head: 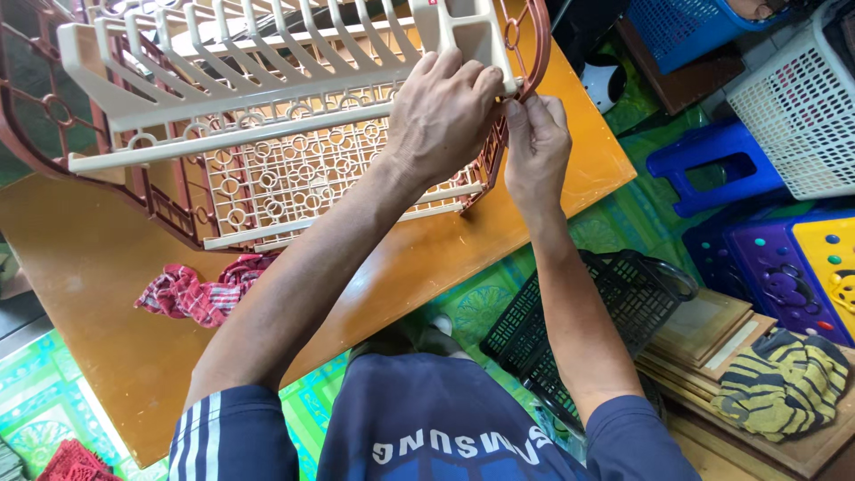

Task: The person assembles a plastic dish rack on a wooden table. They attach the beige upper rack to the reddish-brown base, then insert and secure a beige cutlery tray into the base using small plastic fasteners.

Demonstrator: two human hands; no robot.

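While the left hand [443, 111] clamps the rack [267, 134] at its right end to steady it on the bench [107, 267], right hand [537, 147] pinches the end frame [534, 44] there; rag [200, 289] below rack.

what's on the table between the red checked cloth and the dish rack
Nothing: in the head view the red checked cloth lies right at the dish rack edge on the orange table.
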